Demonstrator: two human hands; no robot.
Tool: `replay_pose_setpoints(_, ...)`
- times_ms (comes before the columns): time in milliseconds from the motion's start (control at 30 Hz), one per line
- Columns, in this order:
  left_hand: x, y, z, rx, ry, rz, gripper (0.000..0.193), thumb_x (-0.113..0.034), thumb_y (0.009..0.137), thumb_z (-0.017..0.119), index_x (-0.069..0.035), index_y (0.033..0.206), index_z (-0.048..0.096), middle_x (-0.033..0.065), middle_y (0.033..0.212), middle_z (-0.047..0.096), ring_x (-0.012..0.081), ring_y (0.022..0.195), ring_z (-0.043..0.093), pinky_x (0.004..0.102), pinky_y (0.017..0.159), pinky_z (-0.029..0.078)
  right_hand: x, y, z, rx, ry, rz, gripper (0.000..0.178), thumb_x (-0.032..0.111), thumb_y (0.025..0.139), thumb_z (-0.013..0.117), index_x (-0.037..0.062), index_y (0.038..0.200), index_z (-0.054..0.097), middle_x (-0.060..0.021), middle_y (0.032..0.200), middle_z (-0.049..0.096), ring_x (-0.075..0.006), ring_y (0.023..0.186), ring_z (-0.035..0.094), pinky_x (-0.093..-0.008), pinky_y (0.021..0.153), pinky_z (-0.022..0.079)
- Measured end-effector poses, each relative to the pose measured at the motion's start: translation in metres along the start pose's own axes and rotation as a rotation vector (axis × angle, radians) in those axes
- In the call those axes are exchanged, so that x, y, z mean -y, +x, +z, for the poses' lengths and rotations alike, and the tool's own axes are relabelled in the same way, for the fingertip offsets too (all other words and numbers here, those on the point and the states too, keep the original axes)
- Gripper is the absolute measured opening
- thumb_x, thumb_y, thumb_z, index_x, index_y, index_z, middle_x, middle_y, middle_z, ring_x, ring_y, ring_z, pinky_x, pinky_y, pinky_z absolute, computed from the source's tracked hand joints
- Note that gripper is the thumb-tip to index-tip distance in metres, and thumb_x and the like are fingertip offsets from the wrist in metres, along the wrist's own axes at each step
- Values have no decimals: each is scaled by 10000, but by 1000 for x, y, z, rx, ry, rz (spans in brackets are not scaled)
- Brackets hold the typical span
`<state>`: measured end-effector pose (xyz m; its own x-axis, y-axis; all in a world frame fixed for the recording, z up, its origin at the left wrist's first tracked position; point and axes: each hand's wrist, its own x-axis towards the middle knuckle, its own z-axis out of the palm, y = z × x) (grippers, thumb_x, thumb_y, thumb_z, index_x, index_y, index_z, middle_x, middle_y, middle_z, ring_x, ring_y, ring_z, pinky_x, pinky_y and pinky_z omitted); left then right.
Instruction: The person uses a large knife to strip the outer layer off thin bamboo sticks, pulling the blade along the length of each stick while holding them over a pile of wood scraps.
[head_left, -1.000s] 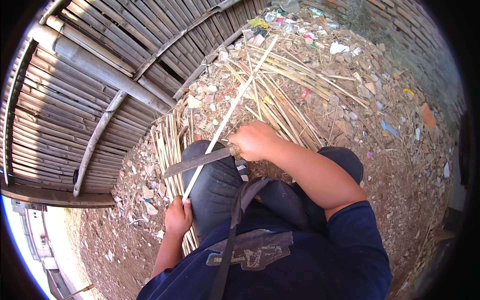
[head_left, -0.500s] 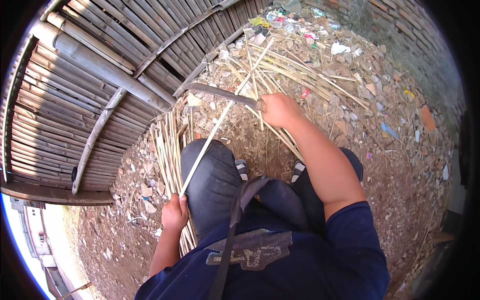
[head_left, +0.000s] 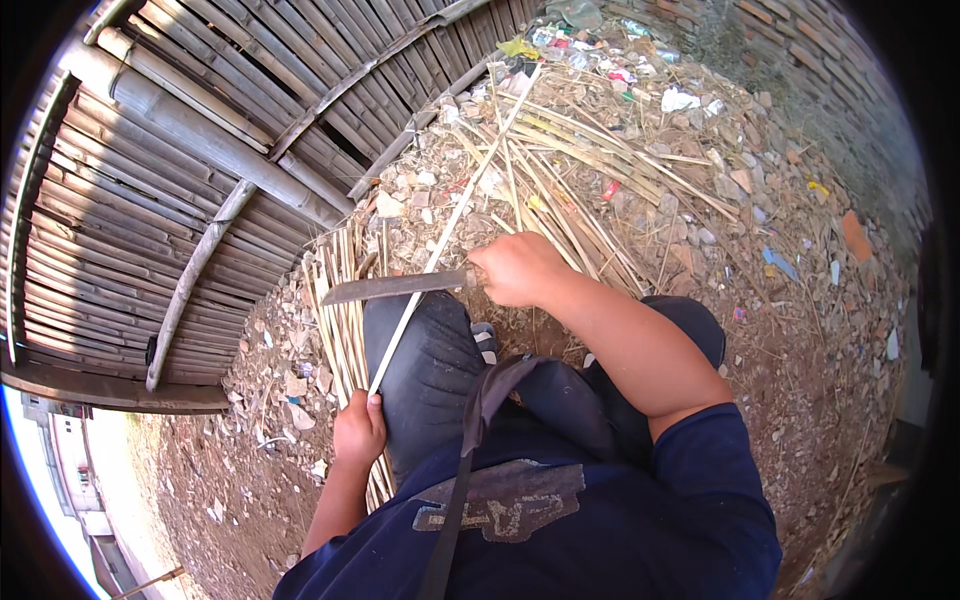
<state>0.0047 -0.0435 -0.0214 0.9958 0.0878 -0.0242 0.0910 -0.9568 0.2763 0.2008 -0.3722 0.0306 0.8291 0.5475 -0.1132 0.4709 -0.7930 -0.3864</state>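
Observation:
My left hand [head_left: 359, 428] is closed around the near end of a long, thin bamboo strip [head_left: 461, 205], beside my left knee. The strip slants away from me, up and to the right, past the knee. My right hand [head_left: 517, 268] grips the handle of a long-bladed knife [head_left: 396, 287]. Its dark blade points left and lies across the strip, just beyond the knee; whether the edge touches the strip I cannot tell. A bundle of pale bamboo strips [head_left: 340, 330] lies on the ground left of my left leg, partly hidden by my left hand and arm.
More bamboo strips [head_left: 590, 150] lie loose on the ground ahead. Stones and litter [head_left: 680, 99] cover the dirt around them. A bamboo-slat wall [head_left: 150, 230] stands close on the left, and a brick wall [head_left: 820, 60] rises at the far right.
My right hand has drawn the knife toward me along the strip, from well beyond the knee to just past it. My left hand has stayed nearly in place, still holding the strip.

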Motion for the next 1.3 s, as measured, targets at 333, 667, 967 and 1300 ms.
replay_pose_setpoints(333, 19, -5, -6, 70, 90, -17, 341, -351, 1069, 461, -48, 922, 519, 289, 726, 636, 516, 703, 632, 616, 623, 478, -73, 16, 7, -155, -55, 348, 259, 108, 785, 672, 102, 1040, 718, -154, 961, 743, -322, 917, 734, -469, 779, 584)
replay_pose_setpoints(667, 22, -3, 0, 53, 43, -1, 328, -340, 1060, 474, -45, 927, 522, 281, 736, 651, 520, 712, 637, 614, 637, 489, -91, 21, 22, -130, 366, 350, 477, 168, 794, 673, 83, 1263, 675, -207, 1160, 711, -365, 1076, 684, -443, 918, 556)
replay_pose_setpoints(967, 19, -8, -4, 52, 54, -4, 328, -344, 1064, 467, -47, 932, 515, 276, 741, 652, 518, 706, 634, 620, 633, 480, -20, 9, 8, -57, 13, 94, 272, 107, 780, 628, 98, 1039, 708, -170, 977, 740, -347, 951, 725, -484, 816, 569)
replay_pose_setpoints(1300, 24, 1, 5, -5, -1, 43, 323, -324, 1067, 460, -43, 915, 511, 275, 686, 626, 513, 661, 624, 612, 603, 476, -88, 17, 20, -157, -16, 415, 233, 126, 801, 657, 121, 1023, 729, -145, 931, 754, -326, 893, 739, -475, 786, 580)
